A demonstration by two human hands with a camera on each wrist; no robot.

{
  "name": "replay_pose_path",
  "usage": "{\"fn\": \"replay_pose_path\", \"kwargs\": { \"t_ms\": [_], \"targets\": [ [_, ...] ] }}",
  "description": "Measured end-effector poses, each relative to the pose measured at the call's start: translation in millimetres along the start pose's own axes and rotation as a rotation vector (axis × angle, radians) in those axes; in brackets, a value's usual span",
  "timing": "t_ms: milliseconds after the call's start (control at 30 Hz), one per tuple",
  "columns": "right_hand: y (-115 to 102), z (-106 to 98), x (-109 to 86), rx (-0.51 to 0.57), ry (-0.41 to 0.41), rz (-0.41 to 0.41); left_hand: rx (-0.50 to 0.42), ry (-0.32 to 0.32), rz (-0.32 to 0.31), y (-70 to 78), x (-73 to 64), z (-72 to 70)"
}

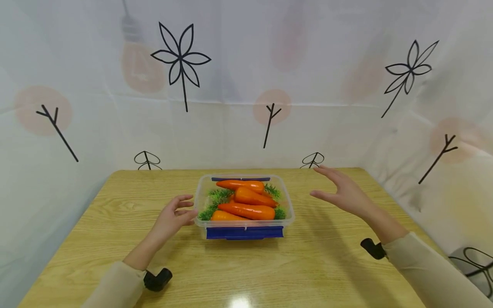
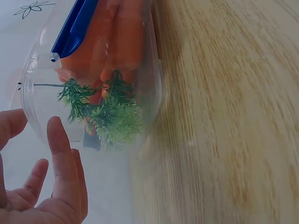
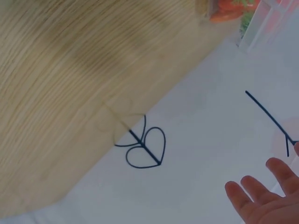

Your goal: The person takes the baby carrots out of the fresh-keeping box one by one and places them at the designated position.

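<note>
A clear plastic food container point(image 1: 245, 222) with blue side latches stands on the table, lidless as far as the head view shows. Several orange carrots point(image 1: 250, 211) with green leafy tops point(image 1: 220, 196) are piled inside. Beside the container's left wall is my left hand point(image 1: 175, 218), its fingers apart and loosely bent. In the left wrist view the fingertips point(image 2: 57, 128) come close to the clear wall; whether they touch it I cannot tell. Off to the right of the container, my right hand point(image 1: 346, 194) hovers over the table, thumb and fingers spread and holding nothing.
The wooden table point(image 1: 135, 192) reaches back to a pale curtain point(image 1: 231, 128) printed with black line plants, which also hangs along both sides. Each wrist carries a small black camera, one on the left point(image 1: 158, 279) and one on the right point(image 1: 372, 248).
</note>
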State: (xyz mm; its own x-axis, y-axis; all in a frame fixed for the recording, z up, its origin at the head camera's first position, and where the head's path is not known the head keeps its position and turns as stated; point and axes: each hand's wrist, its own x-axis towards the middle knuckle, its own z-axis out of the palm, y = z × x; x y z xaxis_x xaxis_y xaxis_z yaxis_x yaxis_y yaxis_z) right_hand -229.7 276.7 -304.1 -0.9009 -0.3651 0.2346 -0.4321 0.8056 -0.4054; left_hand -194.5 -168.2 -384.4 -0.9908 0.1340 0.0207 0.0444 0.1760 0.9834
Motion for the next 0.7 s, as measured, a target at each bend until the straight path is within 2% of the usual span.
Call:
{"fn": "replay_pose_path", "kwargs": {
  "t_ms": [400, 700],
  "targets": [
    [-7.8, 3.6, 12.0, 0.030, -0.011, -0.049, -0.013, 0.009, -0.041, -3.2, 3.1, 1.7],
    [-15.9, 4.1, 23.0, 0.055, -0.039, -0.092, -0.068, -0.015, -0.032, -2.4, 0.4, -0.2]
  ]
}}
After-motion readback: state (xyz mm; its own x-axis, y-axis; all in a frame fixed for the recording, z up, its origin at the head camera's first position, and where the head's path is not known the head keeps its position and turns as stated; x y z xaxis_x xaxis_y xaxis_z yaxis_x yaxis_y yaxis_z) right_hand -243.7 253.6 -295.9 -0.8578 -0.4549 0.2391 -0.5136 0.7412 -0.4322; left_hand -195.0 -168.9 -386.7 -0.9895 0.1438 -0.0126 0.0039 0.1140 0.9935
